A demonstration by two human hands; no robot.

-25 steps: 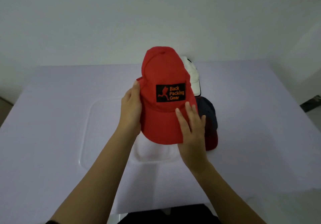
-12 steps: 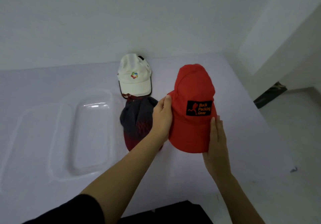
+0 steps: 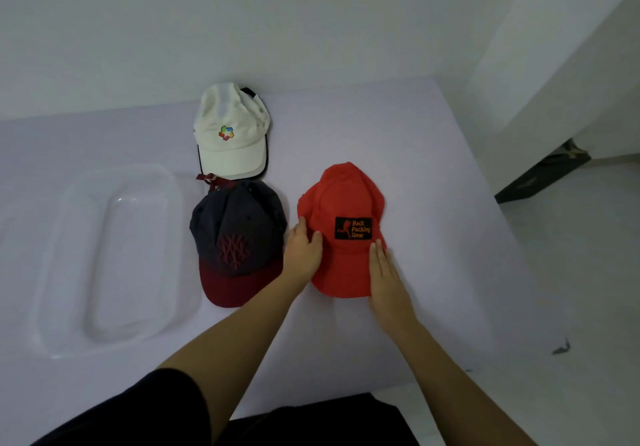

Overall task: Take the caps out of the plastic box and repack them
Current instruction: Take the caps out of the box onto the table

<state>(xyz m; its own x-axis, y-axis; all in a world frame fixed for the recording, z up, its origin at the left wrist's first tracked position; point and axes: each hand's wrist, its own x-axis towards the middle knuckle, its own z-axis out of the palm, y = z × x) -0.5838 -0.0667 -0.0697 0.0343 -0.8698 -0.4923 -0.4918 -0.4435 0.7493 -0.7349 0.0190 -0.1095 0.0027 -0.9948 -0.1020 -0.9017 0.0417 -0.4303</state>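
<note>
**Red cap is landing on the counter, box is looking empty**

So the bright red fabric cap with the black "Back Packing Gear" patch (image 3: 341, 234) is now lying flat on the pale lilac counter (image 3: 433, 203), to the right of the dark grey cap with the maroon brim (image 3: 235, 241). Half a second back it was being held up in the air between both hands, and a second back it was hovering right over the box, so it's been carried right and set down.

The left hand (image 3: 302, 250) is sitting against the cap's left edge, thumb curled onto the crown, loosely pinching rather than gripping. The right hand (image 3: 384, 272) is lying flat on the brim's right side, fingers (image 3: 377, 255) straight and together, pressing more than holding.

The cream-white cap with the colourful logo (image 3: 230, 134) is resting farther back, stacked on something dark-edged. The clear plastic box (image 3: 69, 272) is sitting on the left, and I'm not seeing any cap in it.

My guess: the unpacking half is about wrapping up, and repacking is coming next. The view has also been swinging right, so the box is sliding toward the left edge.
</note>
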